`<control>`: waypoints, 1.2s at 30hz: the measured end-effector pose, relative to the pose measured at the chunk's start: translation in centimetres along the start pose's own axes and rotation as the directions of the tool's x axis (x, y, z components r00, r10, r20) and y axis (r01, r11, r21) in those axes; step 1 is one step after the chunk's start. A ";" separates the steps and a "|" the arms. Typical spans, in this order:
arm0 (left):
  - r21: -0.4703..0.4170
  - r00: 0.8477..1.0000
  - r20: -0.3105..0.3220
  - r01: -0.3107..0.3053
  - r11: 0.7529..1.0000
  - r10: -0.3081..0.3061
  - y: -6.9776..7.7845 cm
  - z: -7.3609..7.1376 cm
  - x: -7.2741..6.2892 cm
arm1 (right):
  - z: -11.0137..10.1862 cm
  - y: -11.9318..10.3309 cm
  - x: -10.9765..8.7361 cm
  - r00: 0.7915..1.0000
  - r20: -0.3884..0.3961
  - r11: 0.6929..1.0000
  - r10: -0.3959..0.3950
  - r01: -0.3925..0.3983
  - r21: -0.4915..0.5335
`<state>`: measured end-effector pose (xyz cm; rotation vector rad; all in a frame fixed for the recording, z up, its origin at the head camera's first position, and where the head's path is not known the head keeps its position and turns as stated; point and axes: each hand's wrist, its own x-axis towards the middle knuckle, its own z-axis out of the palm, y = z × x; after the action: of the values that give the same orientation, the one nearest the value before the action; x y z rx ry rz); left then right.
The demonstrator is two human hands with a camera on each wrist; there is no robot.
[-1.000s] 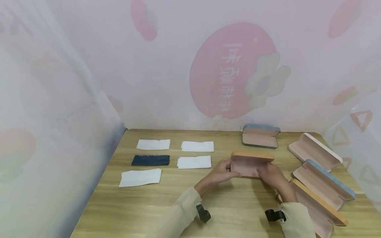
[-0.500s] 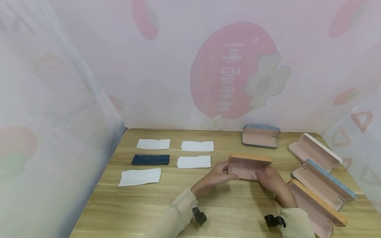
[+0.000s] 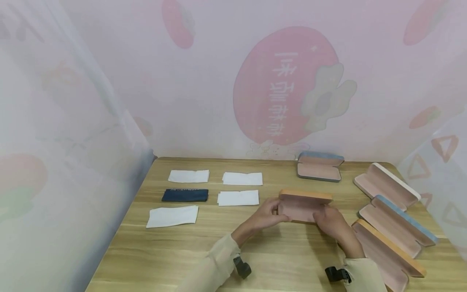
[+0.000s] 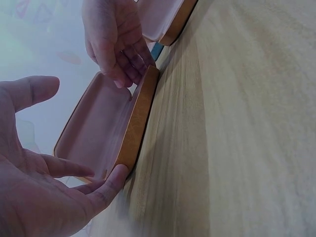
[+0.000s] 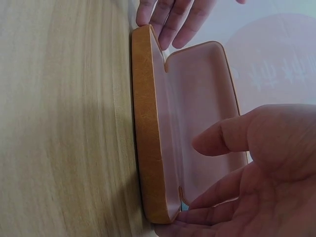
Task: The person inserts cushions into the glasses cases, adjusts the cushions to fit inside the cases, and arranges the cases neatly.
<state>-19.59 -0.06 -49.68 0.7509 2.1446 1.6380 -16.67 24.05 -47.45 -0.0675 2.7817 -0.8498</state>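
Observation:
An orange glasses case (image 3: 297,210) with a pink lining stands with its lid raised on the wooden table, between both hands. My left hand (image 3: 268,213) touches the case's left end with extended fingers; in the left wrist view the thumb is apart from it. At the right end, my right hand (image 3: 331,222) lays its fingers along the side of the case. Its thumb (image 5: 217,139) points over the lined interior in the right wrist view. Nothing lies inside the case.
Several other glasses cases stand with lids raised: a blue one (image 3: 319,172) at the back, then white (image 3: 386,186), blue (image 3: 392,227) and orange (image 3: 383,255) at right. Folded white cloths (image 3: 238,198) and a navy cloth (image 3: 185,195) lie at left.
Over the last second the orange case has shifted slightly left and toward the person, both hands moving along with it. In the last half second little has moved.

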 end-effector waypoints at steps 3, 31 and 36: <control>0.012 1.000 -0.013 -0.002 1.000 0.003 -0.1 -0.1 -0.1 | 0.1 -0.1 -0.1 1.000 0.003 1.000 -0.011 0.011 0.007; 0.115 0.912 -0.361 0.250 0.961 -0.194 -0.5 -6.8 -6.8 | -1.7 -6.2 -3.5 0.986 -0.141 0.991 -0.094 0.106 0.086; 0.162 0.890 -0.403 0.300 0.940 -0.215 -1.1 -8.3 -7.8 | 1.2 -9.4 -3.4 0.975 -0.148 0.969 -0.168 0.190 0.156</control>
<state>-18.15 -11.38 -48.80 0.1868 2.5961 1.5131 -13.32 16.00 -42.51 -0.2457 2.8457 -1.1729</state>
